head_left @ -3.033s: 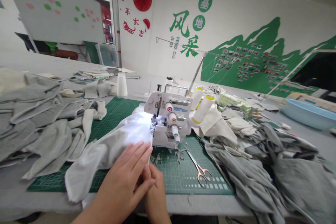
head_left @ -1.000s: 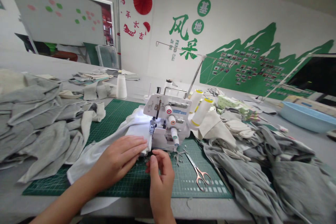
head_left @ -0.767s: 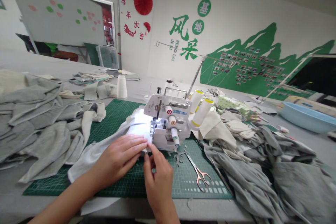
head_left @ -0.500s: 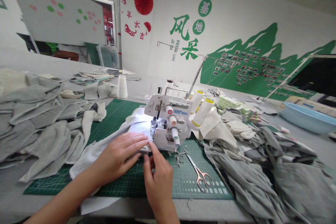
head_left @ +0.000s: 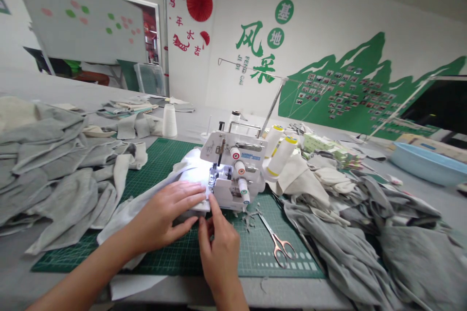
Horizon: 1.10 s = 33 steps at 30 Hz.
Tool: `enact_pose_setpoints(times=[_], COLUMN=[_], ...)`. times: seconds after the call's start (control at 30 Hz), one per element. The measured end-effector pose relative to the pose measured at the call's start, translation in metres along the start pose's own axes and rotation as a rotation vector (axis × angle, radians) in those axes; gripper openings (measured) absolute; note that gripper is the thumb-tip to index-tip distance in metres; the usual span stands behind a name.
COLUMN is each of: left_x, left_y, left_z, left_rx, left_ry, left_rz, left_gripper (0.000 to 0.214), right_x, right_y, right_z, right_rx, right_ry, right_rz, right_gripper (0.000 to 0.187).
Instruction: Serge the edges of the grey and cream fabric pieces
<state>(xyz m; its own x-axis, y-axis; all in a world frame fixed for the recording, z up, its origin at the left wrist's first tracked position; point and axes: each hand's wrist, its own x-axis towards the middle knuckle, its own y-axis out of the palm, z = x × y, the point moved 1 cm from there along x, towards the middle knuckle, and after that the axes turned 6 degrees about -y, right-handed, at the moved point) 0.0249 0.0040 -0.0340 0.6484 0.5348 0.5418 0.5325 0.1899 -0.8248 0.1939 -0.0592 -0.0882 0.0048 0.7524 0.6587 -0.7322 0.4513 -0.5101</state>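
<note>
A white overlock sewing machine (head_left: 233,165) stands on the green cutting mat (head_left: 164,257), its lamp lit. A light white fabric piece (head_left: 146,209) lies on its bed and trails to the lower left. My left hand (head_left: 171,209) rests flat on the fabric, fingers stretched toward the presser foot and thumb apart. Close beside it, my right hand (head_left: 221,245) has its index finger along the fabric's right edge and its thumb lower down, with the edge between them. Its other fingers are curled and partly hidden. Scissors (head_left: 278,243) with copper-coloured handles lie right of my right hand.
Heaps of grey fabric (head_left: 65,170) cover the left, with more grey cloth (head_left: 350,248) on the right. Thread cones (head_left: 282,155) stand behind the machine, and a white cone (head_left: 170,121) stands farther left. Thread scraps (head_left: 250,218) lie by the machine. A blue basin (head_left: 430,163) sits far right.
My hands have shifted only slightly. The right index fingertip now lies a little farther forward and right, and more of the fabric's near edge shows below my left fingers.
</note>
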Motion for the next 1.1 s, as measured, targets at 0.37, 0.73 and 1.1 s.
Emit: enact_pose_setpoints(times=[0.37, 0.73, 1.1], left_x=[0.003, 0.008, 0.011], left_y=[-0.002, -0.001, 0.002], left_z=[0.002, 0.002, -0.001], left_rx=[0.000, 0.054, 0.060], left_ry=[-0.040, -0.076, -0.143], left_rz=[0.040, 0.062, 0.055], left_gripper=[0.051, 0.057, 0.057], right_x=[-0.008, -0.009, -0.010], right_y=[0.002, 0.002, 0.003], right_z=[-0.001, -0.001, -0.001], right_rx=[0.026, 0.014, 0.006], right_ry=[0.050, 0.055, 0.043], right_rz=[-0.054, -0.054, -0.057], right_gripper=[0.046, 0.042, 0.041])
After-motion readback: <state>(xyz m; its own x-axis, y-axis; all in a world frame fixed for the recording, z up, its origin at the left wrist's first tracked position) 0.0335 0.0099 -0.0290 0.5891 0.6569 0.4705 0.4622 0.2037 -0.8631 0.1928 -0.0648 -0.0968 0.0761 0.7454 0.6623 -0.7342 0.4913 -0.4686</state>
